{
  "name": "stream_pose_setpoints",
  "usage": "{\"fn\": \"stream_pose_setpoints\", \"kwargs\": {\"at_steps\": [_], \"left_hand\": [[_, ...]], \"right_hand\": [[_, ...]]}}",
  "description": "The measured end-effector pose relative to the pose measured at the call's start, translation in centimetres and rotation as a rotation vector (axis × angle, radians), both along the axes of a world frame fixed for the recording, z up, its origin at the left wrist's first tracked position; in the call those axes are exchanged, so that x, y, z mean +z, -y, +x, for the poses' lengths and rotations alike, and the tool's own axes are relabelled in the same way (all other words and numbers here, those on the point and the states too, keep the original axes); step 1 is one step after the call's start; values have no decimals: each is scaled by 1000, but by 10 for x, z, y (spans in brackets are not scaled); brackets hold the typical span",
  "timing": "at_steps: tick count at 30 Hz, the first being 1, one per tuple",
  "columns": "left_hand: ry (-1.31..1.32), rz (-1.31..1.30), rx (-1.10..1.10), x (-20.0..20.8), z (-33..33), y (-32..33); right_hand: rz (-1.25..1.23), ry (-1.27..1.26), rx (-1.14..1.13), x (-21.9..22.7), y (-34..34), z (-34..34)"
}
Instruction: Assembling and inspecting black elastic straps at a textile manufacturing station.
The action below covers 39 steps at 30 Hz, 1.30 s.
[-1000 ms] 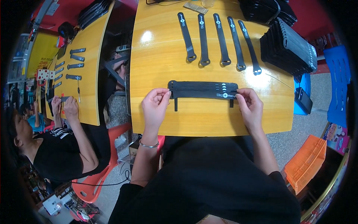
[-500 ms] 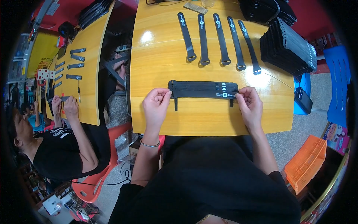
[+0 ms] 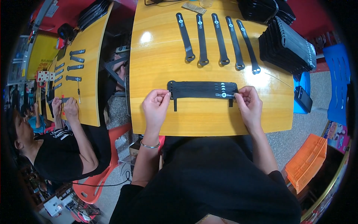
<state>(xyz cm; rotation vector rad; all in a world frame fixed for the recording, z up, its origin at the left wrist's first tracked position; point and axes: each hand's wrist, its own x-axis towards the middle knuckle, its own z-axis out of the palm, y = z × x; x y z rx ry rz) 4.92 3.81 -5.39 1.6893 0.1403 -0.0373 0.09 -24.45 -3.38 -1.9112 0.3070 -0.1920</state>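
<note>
A stack of black hook-and-loop straps with white print lies crosswise near the table's front edge. My left hand pinches its left end between thumb and fingers. At the right end, the thumb and fingers of my right hand are closed on the straps. Two narrow black strips stick out from under the stack, a left strip and a right strip. Beyond it, several single black straps lie side by side, their slotted ends toward me.
A tall pile of black straps stands at the table's right edge, with another dark bundle behind. A thin stick lies nearby. An orange basket is at the lower right. To the left, a co-worker handles a strap at another table.
Both hands stay almost in place at the ends of the stack. The top straps now lie a little more evenly over each other.
</note>
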Motion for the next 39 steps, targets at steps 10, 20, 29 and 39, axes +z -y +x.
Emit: {"fn": "stream_pose_setpoints", "kwargs": {"at_steps": [10, 20, 29, 39], "left_hand": [[-14, -16, -5, -2, 1, -1], [-25, 4, -5, -3, 0, -1], [-15, 31, -8, 0, 0, -1], [-20, 53, -14, -1, 1, -2]], "right_hand": [[-8, -2, 4, 0, 1, 1], [-52, 6, 15, -5, 1, 0], [-111, 22, 17, -4, -1, 0], [-129, -16, 3, -1, -3, 1]]}}
